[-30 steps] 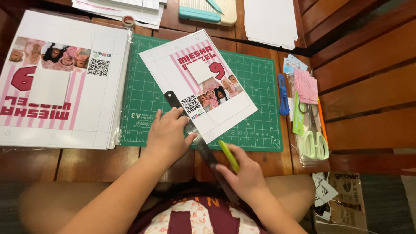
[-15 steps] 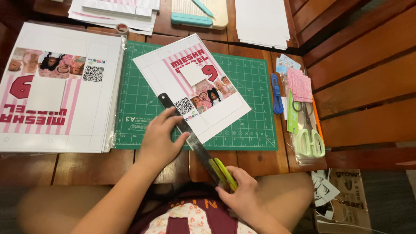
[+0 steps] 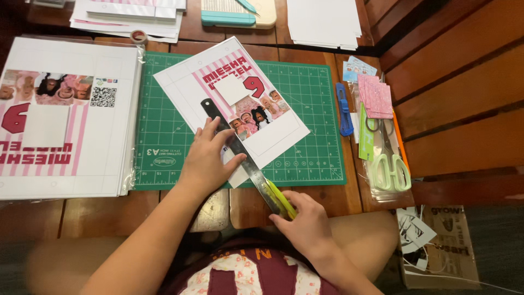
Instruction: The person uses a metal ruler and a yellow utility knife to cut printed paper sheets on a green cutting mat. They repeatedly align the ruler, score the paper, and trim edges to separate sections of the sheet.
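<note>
A white printed sheet (image 3: 185, 90) with pink stripes and small photos lies tilted on a green cutting mat (image 3: 316, 98). A metal ruler (image 3: 248, 164) runs diagonally across the sheet's lower edge. My left hand (image 3: 210, 155) presses flat on the ruler and the sheet. My right hand (image 3: 305, 221) is near the table's front edge, gripping a yellow-green craft knife (image 3: 281, 199) against the ruler's near end.
A stack of similar printed sheets in a plastic sleeve (image 3: 60, 117) lies left of the mat. Right of it are a blue cutter (image 3: 344, 109), pink paper pieces (image 3: 376, 95) and pale green scissors (image 3: 390, 164). White paper stacks (image 3: 322, 22), a tape roll (image 3: 138, 36) and a teal tool (image 3: 229, 16) sit at the back.
My right hand has drawn the knife along the ruler toward me, off the sheet to the table's front edge. My left hand has stayed on the ruler.
</note>
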